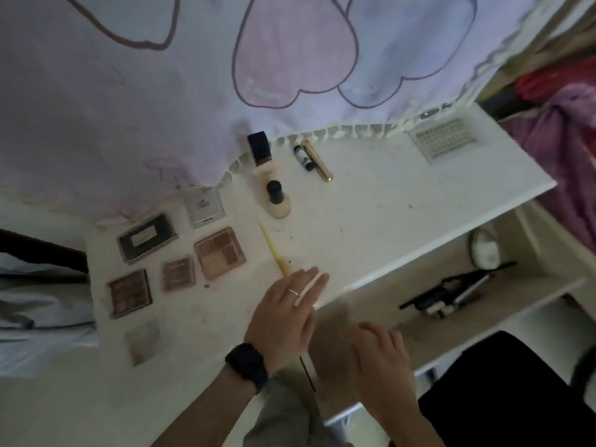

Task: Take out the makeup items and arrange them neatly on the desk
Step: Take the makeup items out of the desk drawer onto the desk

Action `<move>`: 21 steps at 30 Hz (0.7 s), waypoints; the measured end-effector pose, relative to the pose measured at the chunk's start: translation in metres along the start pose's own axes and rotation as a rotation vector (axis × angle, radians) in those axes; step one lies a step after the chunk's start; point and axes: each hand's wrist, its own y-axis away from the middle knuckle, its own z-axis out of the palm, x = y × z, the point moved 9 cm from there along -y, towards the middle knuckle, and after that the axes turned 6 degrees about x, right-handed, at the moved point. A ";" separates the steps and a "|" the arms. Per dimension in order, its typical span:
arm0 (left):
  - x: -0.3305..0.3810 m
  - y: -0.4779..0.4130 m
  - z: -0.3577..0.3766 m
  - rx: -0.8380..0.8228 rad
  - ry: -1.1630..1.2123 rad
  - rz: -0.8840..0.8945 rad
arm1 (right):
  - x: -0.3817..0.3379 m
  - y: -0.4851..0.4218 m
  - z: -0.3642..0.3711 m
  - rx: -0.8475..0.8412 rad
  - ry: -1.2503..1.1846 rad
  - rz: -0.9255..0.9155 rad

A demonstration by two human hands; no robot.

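While square palettes (220,253) dot the white counter (387,201), my left hand (283,314) lays straight fingers (304,279) by a slim pencil (272,250); right hand (383,359) loose, empty.

Dim, bluish light; soft motion blur; wide-angle edge distortion

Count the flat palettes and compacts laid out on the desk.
6: silver compact and black case at the back; tan palette, small palette and dark brown palette in the middle; a faint, blurry palette nearest. The left hand could hide another.
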 end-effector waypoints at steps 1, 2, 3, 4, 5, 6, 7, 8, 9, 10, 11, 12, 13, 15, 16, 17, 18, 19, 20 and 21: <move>0.026 -0.011 0.017 -0.033 0.034 0.053 | 0.025 0.006 -0.005 -0.001 0.032 0.042; 0.050 -0.020 0.034 -0.069 0.066 0.098 | 0.049 0.010 -0.010 -0.002 0.065 0.075; 0.069 -0.027 0.049 -0.103 0.092 0.128 | 0.069 0.012 -0.015 -0.004 0.098 0.108; 0.088 -0.034 0.068 -0.145 0.119 0.148 | 0.092 0.014 -0.020 0.002 0.132 0.153; 0.103 -0.040 0.086 -0.192 0.143 0.154 | 0.113 0.015 -0.026 0.022 0.161 0.192; 0.115 -0.046 0.105 -0.241 0.158 0.144 | 0.133 0.015 -0.031 0.047 0.181 0.218; 0.122 -0.051 0.123 -0.295 0.166 0.115 | 0.151 0.014 -0.035 0.060 0.192 0.250; 0.127 -0.057 0.143 -0.358 0.172 0.072 | 0.170 0.012 -0.036 0.054 0.196 0.281; 0.130 -0.063 0.162 -0.427 0.181 0.026 | 0.187 0.010 -0.037 0.047 0.197 0.316; 0.130 -0.067 0.179 -0.488 0.191 -0.014 | 0.201 0.006 -0.039 0.041 0.200 0.341; 0.131 -0.073 0.196 -0.541 0.196 -0.041 | 0.216 0.001 -0.041 0.039 0.208 0.365; 0.132 -0.079 0.210 -0.582 0.196 -0.061 | 0.230 -0.006 -0.043 0.038 0.220 0.379; 0.133 -0.085 0.224 -0.611 0.191 -0.076 | 0.243 -0.014 -0.045 0.035 0.232 0.380; 0.131 -0.096 0.243 -0.623 0.176 -0.102 | 0.262 -0.039 -0.051 0.027 0.253 0.371; 0.131 -0.101 0.252 -0.618 0.168 -0.122 | 0.273 -0.052 -0.053 0.016 0.261 0.385; 0.130 -0.106 0.259 -0.605 0.159 -0.151 | 0.281 -0.065 -0.054 0.005 0.268 0.407; 0.129 -0.110 0.267 -0.592 0.146 -0.178 | 0.291 -0.078 -0.054 -0.003 0.268 0.436; 0.129 -0.113 0.274 -0.578 0.132 -0.201 | 0.298 -0.089 -0.053 -0.003 0.256 0.463; 0.128 -0.115 0.278 -0.568 0.115 -0.219 | 0.302 -0.099 -0.052 -0.001 0.236 0.479; 0.128 -0.116 0.283 -0.560 0.099 -0.231 | 0.306 -0.109 -0.049 -0.006 0.213 0.490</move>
